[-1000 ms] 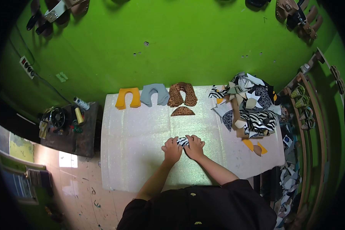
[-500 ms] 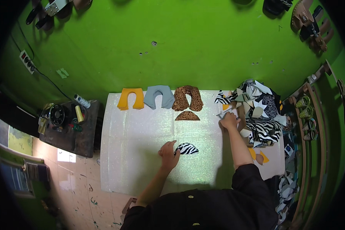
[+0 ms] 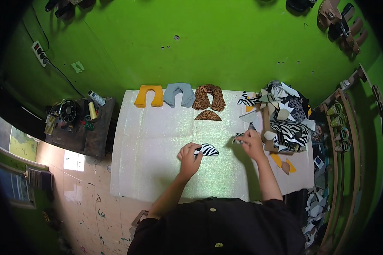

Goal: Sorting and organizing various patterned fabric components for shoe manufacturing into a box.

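My left hand (image 3: 188, 158) is closed at the left end of a zebra-print half-moon piece (image 3: 209, 149), its thumb and fingers around that end. The piece sits just above the middle of the white sparkly table cover (image 3: 153, 170). To the right, my right hand (image 3: 253, 145) pinches a small zebra-print scrap (image 3: 238, 137) over the table, left of the carton. Farther back lies a leopard-print half-moon piece (image 3: 208, 115), below a stack of leopard-print U-shaped pieces (image 3: 217, 97).
Stacks of grey (image 3: 170, 97) and yellow U-shaped pieces (image 3: 140, 100) lie along the back edge. A carton (image 3: 266, 117) heaped with scraps stands at right, with yellow offcuts (image 3: 276, 160) before it. A dark side table (image 3: 78, 146) with thread spools stands left.
My right hand has moved from the scraps beside the carton toward me and slightly left, now with a zebra-print scrap. My left hand stays by the half-moon piece. The view has shifted slightly.
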Demonstrator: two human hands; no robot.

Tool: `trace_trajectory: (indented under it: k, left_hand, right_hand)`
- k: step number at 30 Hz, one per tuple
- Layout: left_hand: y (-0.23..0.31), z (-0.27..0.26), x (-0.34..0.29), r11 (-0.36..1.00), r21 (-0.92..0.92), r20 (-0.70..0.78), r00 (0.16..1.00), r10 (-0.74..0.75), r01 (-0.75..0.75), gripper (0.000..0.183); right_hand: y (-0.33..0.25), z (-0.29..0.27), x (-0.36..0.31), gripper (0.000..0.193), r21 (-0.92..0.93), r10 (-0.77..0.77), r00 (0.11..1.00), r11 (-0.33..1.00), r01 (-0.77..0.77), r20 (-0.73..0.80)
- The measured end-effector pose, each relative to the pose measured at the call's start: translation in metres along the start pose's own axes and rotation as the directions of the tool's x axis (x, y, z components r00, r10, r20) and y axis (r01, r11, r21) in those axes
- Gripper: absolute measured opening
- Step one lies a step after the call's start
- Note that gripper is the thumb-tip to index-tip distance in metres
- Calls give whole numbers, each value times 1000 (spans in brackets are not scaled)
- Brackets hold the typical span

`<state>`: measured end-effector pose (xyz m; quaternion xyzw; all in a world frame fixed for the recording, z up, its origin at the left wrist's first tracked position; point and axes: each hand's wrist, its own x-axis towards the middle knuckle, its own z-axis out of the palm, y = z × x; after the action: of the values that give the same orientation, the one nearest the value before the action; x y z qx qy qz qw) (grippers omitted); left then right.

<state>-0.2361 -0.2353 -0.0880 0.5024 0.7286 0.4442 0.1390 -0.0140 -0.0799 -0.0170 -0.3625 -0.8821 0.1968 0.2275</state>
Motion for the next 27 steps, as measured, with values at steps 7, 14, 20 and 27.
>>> trace_trajectory:
  k: [7,14,20,27]
  left_hand:
    - [36,-6,6,572,-621,625,779,-52,536,53]
    - [-5,0,-20,674,-505,668,739,-91,540,33]
    - [-24,1,-48,898,-264,626,771,-118,352,23]
    - [-23,21,-68,979,120,327,937,119,-166,30]
  right_hand:
    - [-54,16,-56,37,648,-41,999,761,11,32]
    - [-55,44,-82,37,661,73,947,700,-271,311]
    - [-25,60,-119,33,-43,530,799,839,-542,284]
    - [15,23,-214,44,29,637,748,765,-644,-190]
